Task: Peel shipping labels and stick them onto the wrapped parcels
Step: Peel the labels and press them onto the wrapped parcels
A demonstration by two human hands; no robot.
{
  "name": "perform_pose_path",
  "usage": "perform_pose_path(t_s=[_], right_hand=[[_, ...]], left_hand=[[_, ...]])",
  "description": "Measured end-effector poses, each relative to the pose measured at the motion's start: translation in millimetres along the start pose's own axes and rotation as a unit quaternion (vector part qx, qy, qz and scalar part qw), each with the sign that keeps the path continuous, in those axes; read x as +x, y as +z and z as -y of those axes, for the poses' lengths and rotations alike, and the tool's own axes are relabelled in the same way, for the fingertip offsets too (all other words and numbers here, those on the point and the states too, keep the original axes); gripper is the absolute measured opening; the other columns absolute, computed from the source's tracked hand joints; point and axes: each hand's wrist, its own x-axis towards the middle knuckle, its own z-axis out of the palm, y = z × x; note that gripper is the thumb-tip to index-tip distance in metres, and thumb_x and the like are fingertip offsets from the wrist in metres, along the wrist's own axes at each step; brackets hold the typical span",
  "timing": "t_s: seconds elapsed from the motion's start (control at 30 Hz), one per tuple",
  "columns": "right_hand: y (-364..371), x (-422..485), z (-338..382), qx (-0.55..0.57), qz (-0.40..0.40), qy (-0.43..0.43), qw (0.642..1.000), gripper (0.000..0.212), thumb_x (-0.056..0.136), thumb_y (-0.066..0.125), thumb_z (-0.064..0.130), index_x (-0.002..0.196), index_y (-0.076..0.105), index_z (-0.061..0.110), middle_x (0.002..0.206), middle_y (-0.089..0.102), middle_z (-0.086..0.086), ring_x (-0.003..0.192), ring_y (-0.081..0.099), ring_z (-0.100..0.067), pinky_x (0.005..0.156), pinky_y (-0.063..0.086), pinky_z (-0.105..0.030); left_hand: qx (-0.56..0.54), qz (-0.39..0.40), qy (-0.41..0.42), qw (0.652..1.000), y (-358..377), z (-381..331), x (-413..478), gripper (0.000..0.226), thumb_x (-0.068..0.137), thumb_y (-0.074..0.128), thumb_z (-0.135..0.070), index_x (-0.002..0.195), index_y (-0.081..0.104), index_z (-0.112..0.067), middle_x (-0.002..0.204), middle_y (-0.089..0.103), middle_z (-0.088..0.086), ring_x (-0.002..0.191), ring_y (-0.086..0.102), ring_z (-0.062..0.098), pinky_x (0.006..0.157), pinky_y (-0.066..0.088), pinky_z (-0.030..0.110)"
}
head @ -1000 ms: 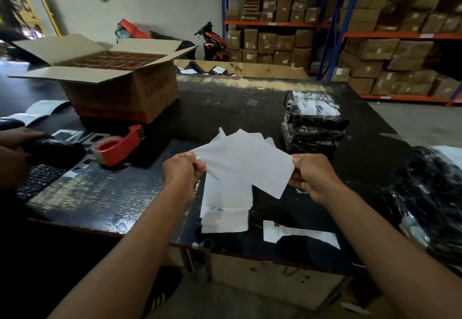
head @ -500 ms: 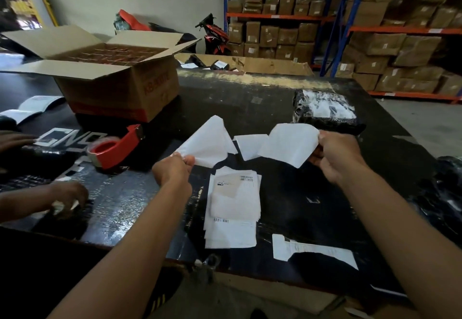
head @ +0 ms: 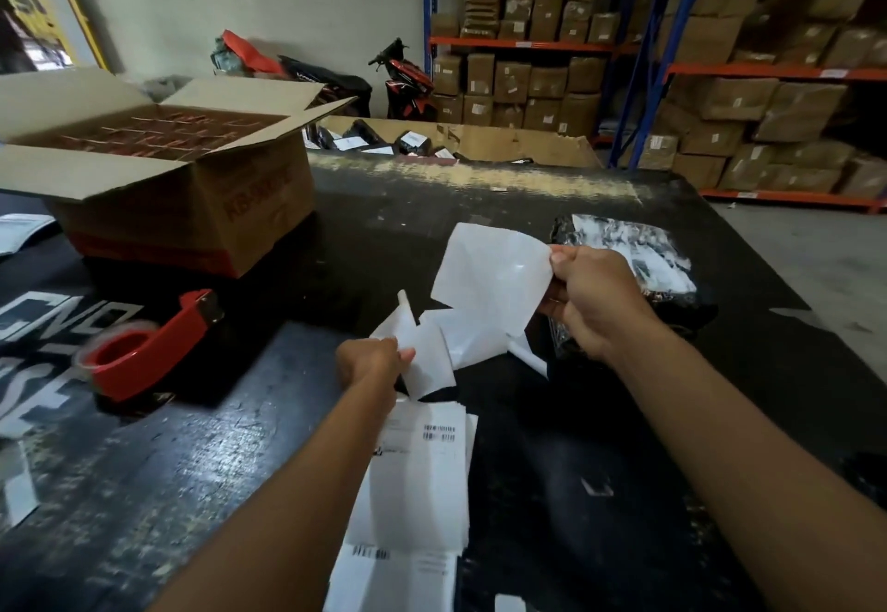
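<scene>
The right hand (head: 595,299) pinches a white label (head: 494,270) just in front of the wrapped parcel (head: 672,285) (black plastic). The left hand (head: 372,364) pinches the backing sheet (head: 427,357), above 1 label stack (head: 417,477) on the table (head: 600,424).

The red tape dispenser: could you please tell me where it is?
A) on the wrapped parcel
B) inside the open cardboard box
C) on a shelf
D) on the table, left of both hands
D: the red tape dispenser lies on the black table, left of the left hand.
</scene>
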Motion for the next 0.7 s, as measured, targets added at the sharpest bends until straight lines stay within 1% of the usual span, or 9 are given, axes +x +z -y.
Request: perform_pose_path(t_s=[0.13,0.2,0.27,0.33,0.37,0.43,0.5,0.57,0.7], right_hand=[[3.4,16.3,-2.1,-0.06,0.015,-0.028,0.998,0.021,0.103,0.042,0.01,0.097,0.063,0.01,0.101,0.068,-0.013,0.09,0.066,-0.026,0.071,0.057,-0.039],[5.3,19.9,-3.6,-0.165,0.019,-0.096,0.981,0.023,0.103,0.043,0.013,0.092,0.063,0.016,0.099,0.067,-0.008,0.091,0.064,-0.023,0.076,0.057,-0.039],[8.6,15.3,-3.0,-0.292,0.014,-0.201,0.935,0.021,0.102,0.044,0.012,0.09,0.061,0.018,0.092,0.062,0.002,0.084,0.058,-0.012,0.07,0.048,-0.03],[13.2,4.4,-3.6,-0.368,0.027,-0.303,0.879,0.018,0.101,0.045,0.01,0.095,0.061,0.016,0.09,0.059,0.003,0.079,0.054,-0.01,0.066,0.04,-0.029],[14.5,-2.4,-5.5,-0.399,0.038,-0.349,0.847,0.016,0.1,0.046,0.009,0.098,0.061,0.014,0.091,0.058,0.001,0.078,0.054,-0.013,0.066,0.04,-0.03],[15.3,-17.7,-13.4,-0.466,0.049,-0.424,0.775,0.012,0.097,0.048,0.008,0.101,0.06,0.011,0.093,0.056,-0.002,0.077,0.055,-0.021,0.065,0.044,-0.035],[13.0,-35.1,-21.9,-0.511,0.043,-0.466,0.721,0.011,0.095,0.052,0.008,0.103,0.06,0.009,0.094,0.057,-0.006,0.072,0.057,-0.026,0.06,0.049,-0.04],[7.8,-52.3,-30.1,-0.54,0.018,-0.495,0.681,0.013,0.091,0.058,0.005,0.102,0.063,0.007,0.09,0.06,-0.009,0.068,0.058,-0.026,0.055,0.048,-0.038],[-6.9,-82.2,-52.3,-0.564,-0.058,-0.538,0.623,0.014,0.083,0.068,0.004,0.095,0.068,0.01,0.083,0.065,-0.009,0.071,0.06,-0.028,0.056,0.043,-0.036]], left_hand=[[0.026,-0.121,0.119,0.985,4.6,-5.1,-1.2,0.015,0.092,0.063,-0.019,0.106,0.06,-0.016,0.098,0.059,0.004,0.086,0.057,0.023,0.072,0.045,0.031],[0.009,-0.123,0.197,0.973,5.6,-17.9,-13.0,0.007,0.093,0.062,-0.023,0.098,0.061,-0.019,0.097,0.063,0.002,0.083,0.058,0.019,0.071,0.044,0.03],[-0.03,-0.025,0.211,0.977,10.9,-34.1,-29.3,0.014,0.093,0.062,-0.033,0.09,0.062,-0.019,0.094,0.065,0.004,0.074,0.057,0.015,0.065,0.049,0.031],[-0.097,0.134,0.131,0.977,14.6,-51.5,-49.2,0.03,0.091,0.062,-0.045,0.093,0.058,-0.015,0.092,0.061,0.007,0.071,0.057,0.015,0.061,0.05,0.028],[-0.131,0.205,0.08,0.967,14.6,-59.1,-57.5,0.04,0.088,0.063,-0.051,0.101,0.055,-0.014,0.097,0.061,0.009,0.078,0.061,0.018,0.065,0.054,0.029],[-0.15,0.27,0.033,0.95,15.4,-66.3,-65.9,0.054,0.084,0.068,-0.05,0.117,0.052,-0.01,0.109,0.062,0.016,0.093,0.067,0.027,0.073,0.059,0.036],[-0.129,0.254,0.051,0.957,15.4,-69.3,-72.7,0.042,0.088,0.07,-0.026,0.12,0.055,-0.004,0.107,0.067,0.019,0.088,0.072,0.027,0.068,0.061,0.034],[-0.102,0.211,0.072,0.969,16.7,-68.8,-83.3,0.032,0.09,0.063,-0.006,0.121,0.056,-0.003,0.103,0.069,0.019,0.081,0.073,0.023,0.059,0.06,0.028],[-0.09,0.183,0.12,0.972,20.9,-59.2,-106.6,0.036,0.093,0.06,-0.003,0.128,0.056,-0.009,0.122,0.065,0.011,0.096,0.067,0.025,0.07,0.06,0.031]])
